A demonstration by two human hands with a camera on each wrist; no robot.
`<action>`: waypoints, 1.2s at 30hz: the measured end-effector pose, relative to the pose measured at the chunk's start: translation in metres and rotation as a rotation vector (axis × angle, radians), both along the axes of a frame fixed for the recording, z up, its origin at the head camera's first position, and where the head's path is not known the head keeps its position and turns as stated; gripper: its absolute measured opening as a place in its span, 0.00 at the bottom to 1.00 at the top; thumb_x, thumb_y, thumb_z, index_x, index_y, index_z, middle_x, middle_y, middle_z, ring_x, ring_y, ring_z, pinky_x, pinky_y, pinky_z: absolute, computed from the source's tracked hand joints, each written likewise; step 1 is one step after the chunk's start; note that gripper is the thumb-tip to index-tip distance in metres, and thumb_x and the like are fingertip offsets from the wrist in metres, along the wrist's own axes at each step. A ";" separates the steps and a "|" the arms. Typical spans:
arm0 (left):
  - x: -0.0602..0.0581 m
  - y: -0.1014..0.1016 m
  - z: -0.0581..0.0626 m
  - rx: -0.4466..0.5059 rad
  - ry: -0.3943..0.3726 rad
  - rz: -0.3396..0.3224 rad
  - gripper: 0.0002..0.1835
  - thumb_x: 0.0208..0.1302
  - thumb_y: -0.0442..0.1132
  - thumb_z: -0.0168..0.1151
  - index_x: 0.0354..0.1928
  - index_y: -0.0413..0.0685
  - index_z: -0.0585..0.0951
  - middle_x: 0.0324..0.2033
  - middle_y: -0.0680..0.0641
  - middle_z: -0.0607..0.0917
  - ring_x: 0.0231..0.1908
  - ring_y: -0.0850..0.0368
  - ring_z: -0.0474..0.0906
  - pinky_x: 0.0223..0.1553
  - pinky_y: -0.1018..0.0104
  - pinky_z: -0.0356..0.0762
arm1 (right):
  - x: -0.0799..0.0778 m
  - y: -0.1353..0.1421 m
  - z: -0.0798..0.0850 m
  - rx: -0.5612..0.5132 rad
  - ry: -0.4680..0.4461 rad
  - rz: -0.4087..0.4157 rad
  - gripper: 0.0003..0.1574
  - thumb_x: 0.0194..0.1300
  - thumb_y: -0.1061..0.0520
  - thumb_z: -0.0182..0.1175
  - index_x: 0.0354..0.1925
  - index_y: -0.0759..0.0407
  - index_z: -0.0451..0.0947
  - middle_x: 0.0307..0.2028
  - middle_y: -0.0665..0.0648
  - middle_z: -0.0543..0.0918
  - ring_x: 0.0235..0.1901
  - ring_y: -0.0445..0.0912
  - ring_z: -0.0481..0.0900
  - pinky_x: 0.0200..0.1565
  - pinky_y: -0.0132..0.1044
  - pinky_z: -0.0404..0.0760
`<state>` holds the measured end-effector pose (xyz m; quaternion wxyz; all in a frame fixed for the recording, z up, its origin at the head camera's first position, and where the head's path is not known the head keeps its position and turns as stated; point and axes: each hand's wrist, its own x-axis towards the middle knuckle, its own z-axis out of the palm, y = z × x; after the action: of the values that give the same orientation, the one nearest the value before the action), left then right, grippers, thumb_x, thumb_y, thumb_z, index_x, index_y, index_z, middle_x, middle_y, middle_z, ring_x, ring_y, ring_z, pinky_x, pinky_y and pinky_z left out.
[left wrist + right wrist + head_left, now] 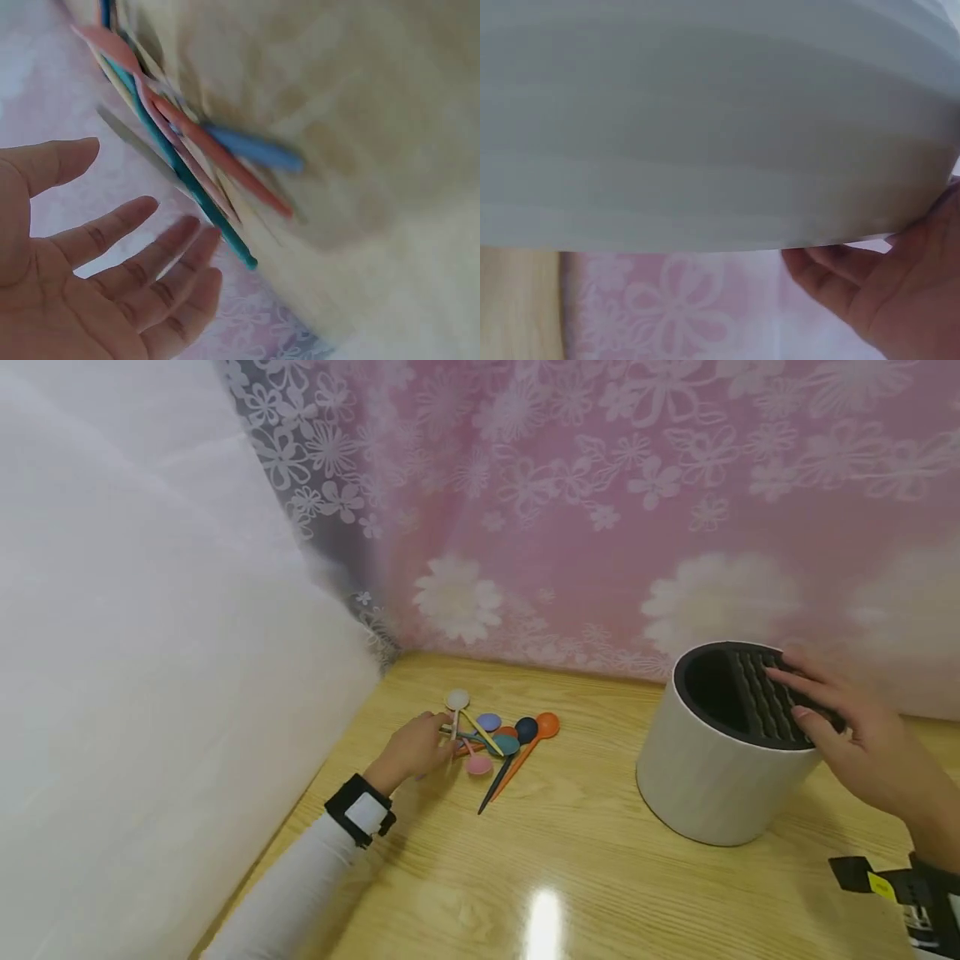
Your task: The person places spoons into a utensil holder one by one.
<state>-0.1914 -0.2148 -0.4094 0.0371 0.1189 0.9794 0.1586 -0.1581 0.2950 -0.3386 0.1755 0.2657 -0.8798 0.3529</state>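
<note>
My left hand (pixel 412 748) reaches in at the left side of a loose pile of coloured measuring-style spoons. Its fingers look spread and relaxed beside the teal handle (pixel 196 191) in the left wrist view, gripping nothing. Among the pile lie a pink spoon (pixel 479 765), a teal spoon (pixel 506 744), a navy spoon (pixel 527 729), an orange spoon (pixel 547 725), a lilac spoon (pixel 489 722) and a cream spoon (pixel 457 699). On the right, my right hand (pixel 873 739) rests its extended fingers on the top of a white round utensil holder (pixel 720 785) with a black slotted insert (pixel 765 702).
The holder stands upright on a wood-grain table (pixel 585 860), well right of the spoons. A pink flowered cloth (pixel 540 527) hangs along the back edge. White sheeting (pixel 165 610) borders the left side.
</note>
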 end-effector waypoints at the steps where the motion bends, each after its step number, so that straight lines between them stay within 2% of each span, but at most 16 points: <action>1: -0.008 0.002 0.003 0.002 -0.029 0.007 0.23 0.71 0.44 0.61 0.61 0.36 0.77 0.47 0.37 0.84 0.42 0.45 0.83 0.40 0.52 0.82 | 0.005 -0.001 0.001 0.008 -0.003 -0.007 0.31 0.73 0.69 0.46 0.72 0.61 0.66 0.76 0.36 0.52 0.75 0.30 0.43 0.65 0.16 0.43; 2: -0.016 0.003 0.005 0.003 -0.059 0.020 0.22 0.71 0.44 0.61 0.60 0.36 0.78 0.46 0.38 0.85 0.40 0.48 0.83 0.38 0.55 0.81 | 0.010 -0.002 0.001 0.018 -0.006 -0.016 0.31 0.74 0.68 0.46 0.73 0.60 0.65 0.77 0.36 0.51 0.75 0.29 0.42 0.67 0.19 0.42; 4: -0.031 0.008 0.011 0.009 -0.115 0.048 0.20 0.71 0.45 0.61 0.55 0.36 0.80 0.42 0.41 0.86 0.36 0.52 0.82 0.35 0.59 0.80 | 0.019 -0.005 0.002 0.057 -0.024 -0.051 0.31 0.75 0.66 0.47 0.74 0.58 0.64 0.77 0.38 0.50 0.74 0.27 0.43 0.62 0.22 0.57; 6: -0.044 0.013 0.013 -0.009 -0.156 0.064 0.16 0.71 0.46 0.61 0.41 0.37 0.84 0.29 0.47 0.84 0.24 0.58 0.75 0.27 0.65 0.73 | 0.029 -0.008 0.005 0.123 -0.035 -0.095 0.31 0.76 0.64 0.48 0.74 0.58 0.64 0.78 0.46 0.51 0.68 0.27 0.55 0.49 0.25 0.70; 7: -0.049 0.016 0.014 -0.022 -0.167 0.069 0.16 0.71 0.46 0.62 0.33 0.39 0.83 0.23 0.49 0.79 0.20 0.60 0.69 0.23 0.67 0.67 | 0.033 -0.010 0.007 0.166 -0.039 -0.114 0.31 0.76 0.63 0.49 0.74 0.58 0.64 0.79 0.51 0.52 0.62 0.26 0.64 0.41 0.27 0.72; 9: -0.059 0.020 0.011 -0.050 -0.174 0.089 0.19 0.69 0.46 0.64 0.22 0.44 0.78 0.16 0.53 0.70 0.16 0.61 0.60 0.20 0.68 0.58 | 0.039 -0.017 0.013 0.271 -0.044 -0.157 0.31 0.76 0.59 0.51 0.74 0.59 0.64 0.78 0.58 0.55 0.45 0.28 0.73 0.26 0.30 0.66; 11: -0.065 0.021 0.004 -0.092 -0.179 0.102 0.22 0.68 0.45 0.64 0.17 0.48 0.72 0.13 0.53 0.64 0.15 0.61 0.57 0.19 0.68 0.55 | 0.045 -0.025 0.018 0.350 -0.048 -0.172 0.32 0.76 0.56 0.52 0.74 0.59 0.63 0.76 0.65 0.57 0.34 0.32 0.74 0.26 0.35 0.71; 14: -0.067 0.020 -0.008 -0.150 -0.178 0.141 0.17 0.65 0.40 0.65 0.18 0.49 0.73 0.14 0.54 0.67 0.15 0.61 0.62 0.18 0.68 0.59 | 0.057 -0.040 0.021 0.422 -0.064 -0.179 0.33 0.76 0.52 0.52 0.74 0.58 0.63 0.75 0.66 0.58 0.40 0.56 0.82 0.28 0.46 0.76; 17: -0.068 0.015 -0.016 -0.188 -0.179 0.156 0.14 0.62 0.39 0.68 0.21 0.47 0.77 0.15 0.52 0.72 0.15 0.60 0.66 0.17 0.68 0.63 | 0.069 -0.055 0.021 0.446 -0.085 -0.179 0.34 0.76 0.48 0.53 0.75 0.56 0.63 0.76 0.65 0.58 0.56 0.71 0.73 0.29 0.54 0.77; 19: -0.069 0.014 -0.014 -0.192 -0.167 0.151 0.13 0.59 0.40 0.72 0.21 0.45 0.79 0.14 0.52 0.74 0.14 0.60 0.70 0.16 0.69 0.65 | 0.076 -0.064 0.022 0.465 -0.098 -0.183 0.35 0.76 0.47 0.53 0.75 0.55 0.63 0.75 0.65 0.58 0.60 0.73 0.69 0.29 0.57 0.78; 21: -0.069 0.015 -0.005 -0.186 -0.161 0.114 0.13 0.56 0.41 0.75 0.22 0.44 0.82 0.14 0.51 0.77 0.14 0.60 0.72 0.16 0.69 0.67 | 0.082 -0.070 0.023 0.466 -0.072 -0.196 0.35 0.73 0.45 0.56 0.73 0.56 0.66 0.73 0.66 0.61 0.61 0.72 0.68 0.36 0.62 0.78; 24: -0.067 0.023 0.020 -0.127 -0.159 0.030 0.10 0.62 0.38 0.69 0.27 0.39 0.83 0.17 0.49 0.82 0.16 0.60 0.77 0.20 0.69 0.70 | 0.087 -0.073 0.026 0.415 0.020 -0.183 0.33 0.68 0.45 0.63 0.67 0.56 0.74 0.69 0.66 0.67 0.65 0.70 0.65 0.50 0.69 0.72; 28: -0.057 0.038 0.056 -0.002 -0.157 -0.091 0.07 0.72 0.34 0.59 0.38 0.36 0.82 0.27 0.44 0.85 0.22 0.55 0.84 0.27 0.67 0.77 | 0.080 -0.069 0.031 0.244 0.086 -0.057 0.36 0.61 0.50 0.71 0.66 0.51 0.74 0.74 0.61 0.62 0.74 0.63 0.55 0.62 0.71 0.61; 32: -0.043 0.053 0.084 0.052 -0.120 -0.205 0.07 0.72 0.37 0.59 0.38 0.41 0.82 0.26 0.46 0.84 0.23 0.55 0.82 0.29 0.65 0.78 | 0.070 -0.065 0.030 0.125 0.001 0.070 0.41 0.64 0.60 0.67 0.72 0.45 0.67 0.78 0.51 0.53 0.78 0.48 0.47 0.72 0.48 0.57; 34: -0.036 0.062 0.092 0.052 -0.096 -0.276 0.08 0.72 0.38 0.60 0.34 0.44 0.83 0.23 0.49 0.83 0.21 0.59 0.78 0.28 0.67 0.75 | 0.067 -0.066 0.027 0.123 -0.036 0.097 0.39 0.67 0.62 0.63 0.73 0.43 0.66 0.78 0.49 0.55 0.78 0.43 0.46 0.71 0.45 0.58; 36: -0.029 0.071 0.099 0.042 -0.082 -0.355 0.09 0.72 0.39 0.61 0.32 0.46 0.84 0.21 0.51 0.81 0.20 0.61 0.74 0.28 0.68 0.72 | 0.067 -0.068 0.024 0.142 -0.044 0.097 0.36 0.70 0.61 0.60 0.73 0.43 0.65 0.77 0.49 0.57 0.78 0.41 0.47 0.70 0.49 0.61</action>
<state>-0.2201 -0.1436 -0.3104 0.1019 0.2841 0.9372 0.1749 -0.0910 0.2273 -0.3145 0.1197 0.3121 -0.8924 0.3033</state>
